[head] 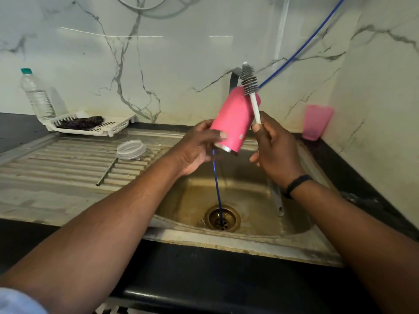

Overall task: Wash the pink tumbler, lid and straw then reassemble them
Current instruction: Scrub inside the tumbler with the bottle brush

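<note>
My left hand (199,148) grips the pink tumbler (233,118) above the sink, tilted with its metal rim pointing down toward me. My right hand (272,148) holds a bottle brush (249,83) by its white handle; the grey bristle head lies against the tumbler's far end, outside it. The clear lid (131,150) sits on the ribbed draining board to the left. A metal straw (106,172) lies on the board just in front of the lid.
The steel sink (292,225) has a drain at its middle, with a thin blue tube (217,184) running down into it. A pink cup (316,122) stands at the back right. A white rack (113,129) with a dark scrubber and a water bottle (36,96) stand at the back left.
</note>
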